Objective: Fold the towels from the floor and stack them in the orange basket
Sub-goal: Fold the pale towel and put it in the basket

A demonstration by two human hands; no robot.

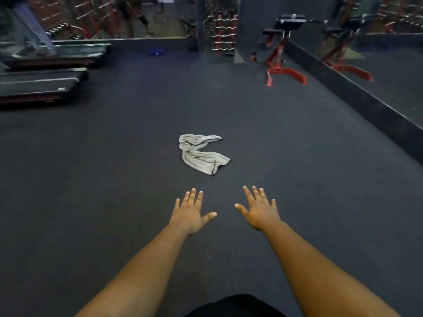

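On the dark floor [114, 179] of a gym, one pale towel [201, 154] lies in a crumpled heap, bent and twisted, with a thin dark line along its edge. Two bare arms reach out from the bottom of the view, both stretched forward and low. At the end of them the left hand [190, 213] and the right hand [259, 212] are held flat, backs up and palms down, side by side with a gap of floor between them. On the left hand the fingers [193, 196] are straight and close to each other, and the thumb sticks out toward the right hand. On the right hand the fingers [255, 194] are straight and spread a little apart, and the thumb points toward the left hand. Both hands hold nothing. The towel is just ahead of the fingertips, not touched by either hand, and it sits a bit nearer the left hand's line than the right's. I cannot tell if the palms rest on the floor or float above it. Far off on the right stands a red and black exercise bench [283, 51] next to a long mirror wall [366, 65]. On the left are two treadmills [41, 85], and a rack of bars [223, 30] stands at the back.
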